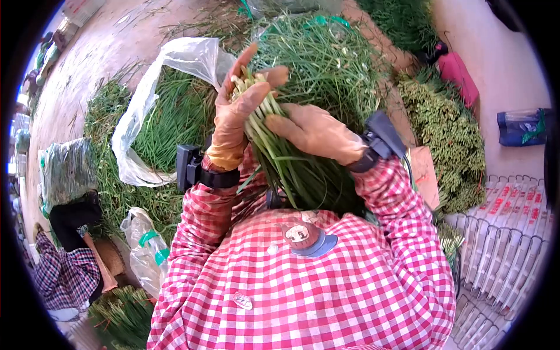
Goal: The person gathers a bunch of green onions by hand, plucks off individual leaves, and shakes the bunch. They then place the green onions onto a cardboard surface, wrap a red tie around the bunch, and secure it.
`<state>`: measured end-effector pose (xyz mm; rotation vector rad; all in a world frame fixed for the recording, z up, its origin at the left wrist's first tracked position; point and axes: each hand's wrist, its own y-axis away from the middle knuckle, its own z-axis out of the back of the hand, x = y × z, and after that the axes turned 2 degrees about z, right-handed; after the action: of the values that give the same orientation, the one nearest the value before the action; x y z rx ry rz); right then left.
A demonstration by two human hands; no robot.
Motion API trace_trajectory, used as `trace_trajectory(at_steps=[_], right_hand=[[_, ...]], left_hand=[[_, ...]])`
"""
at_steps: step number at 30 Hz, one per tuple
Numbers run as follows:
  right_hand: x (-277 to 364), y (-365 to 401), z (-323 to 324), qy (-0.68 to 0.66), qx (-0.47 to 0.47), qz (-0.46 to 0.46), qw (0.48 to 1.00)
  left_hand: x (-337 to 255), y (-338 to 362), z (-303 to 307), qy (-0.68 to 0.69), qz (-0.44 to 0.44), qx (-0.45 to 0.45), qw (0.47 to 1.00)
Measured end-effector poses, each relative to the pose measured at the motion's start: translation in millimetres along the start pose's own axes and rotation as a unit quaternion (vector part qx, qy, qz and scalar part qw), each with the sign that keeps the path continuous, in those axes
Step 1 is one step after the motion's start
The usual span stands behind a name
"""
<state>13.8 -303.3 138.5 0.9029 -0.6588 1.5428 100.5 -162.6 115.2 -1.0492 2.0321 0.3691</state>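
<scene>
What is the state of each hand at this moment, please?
Left hand: partly open, cupped around the pale stalk ends.
Right hand: closed on the bundle of green stalks, fingers partly hidden.

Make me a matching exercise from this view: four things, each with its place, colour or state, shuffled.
1. bunch of green stalks
2. cartoon figure
3. wrist straps
4. crumpled plastic

A. black
B. on the checked garment's front
C. clear, with green strips
D. held by left hand and right hand

Pairs: 1-D, 2-B, 3-A, 4-C
</scene>
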Motion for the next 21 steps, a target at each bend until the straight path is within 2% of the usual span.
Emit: trace_trajectory(at_steps=[1,4,6,7,8,9,10,11,12,13,15,16,17,18,19,20,21], right_hand=[[1.2,0.5,-5.5,0.035,-0.023,-0.023,0.999],[-5.4,4.3,-4.7,-0.035,0.065,-0.029,0.997],[-14.0,0.4,11.6,0.040,0.149,-0.093,0.984],[-9.1,-2.8,33.7,0.149,0.209,-0.122,0.959],[-5.7,-1.3,56.3,0.215,0.173,-0.095,0.956],[15.7,-1.4,79.4,0.269,0.095,-0.085,0.955],[17.4,-3.4,100.0,0.140,-0.020,-0.020,0.990],[43.4,-6.4,117.4,0.072,-0.032,0.145,0.986],[50.4,-19.0,121.7,0.155,-0.028,0.282,0.947],[57.4,-31.5,125.9,0.230,-0.046,0.413,0.880],[49.7,-50.7,82.6,0.386,0.022,0.339,0.858],[54.4,-43.0,55.5,0.315,0.080,0.173,0.930],[54.1,-36.9,54.5,0.279,0.049,0.155,0.946],[54.1,-33.1,56.1,0.243,0.021,0.141,0.959],[53.6,-32.3,57.2,0.206,-0.005,0.128,0.970],[51.9,-39.3,65.0,0.152,-0.059,0.247,0.955],[58.1,-37.3,64.0,0.168,-0.084,0.293,0.937]], left_hand=[[-0.6,2.3,-5.9,0.003,-0.003,-0.002,1.000],[1.2,6.7,7.5,-0.013,0.024,0.028,0.999],[2.2,4.9,17.1,-0.005,0.030,0.055,0.998],[-0.8,2.9,16.1,0.011,0.029,0.061,0.998],[-2.0,-0.3,17.0,0.002,0.031,0.058,0.998],[-2.9,-4.9,14.2,-0.002,0.038,0.078,0.996],[-4.2,-7.7,9.5,-0.005,0.047,0.098,0.994],[-5.0,-8.5,2.3,0.003,0.057,0.118,0.991],[-5.2,-10.4,-6.7,0.010,0.068,0.141,0.988],[-3.6,-11.7,-13.2,0.017,0.078,0.164,0.983],[18.8,-11.8,-4.0,0.186,0.114,0.088,0.972],[29.5,-17.1,12.1,0.123,0.079,0.084,0.986],[33.1,-20.9,17.0,0.057,0.045,0.075,0.995],[35.9,-23.7,20.7,-0.008,0.012,0.062,0.998],[29.4,-30.8,29.7,-0.010,0.011,0.052,0.999],[13.7,-29.2,20.3,-0.010,0.010,0.036,0.999],[-3.7,-31.3,13.8,-0.026,-0.003,0.036,0.999]])
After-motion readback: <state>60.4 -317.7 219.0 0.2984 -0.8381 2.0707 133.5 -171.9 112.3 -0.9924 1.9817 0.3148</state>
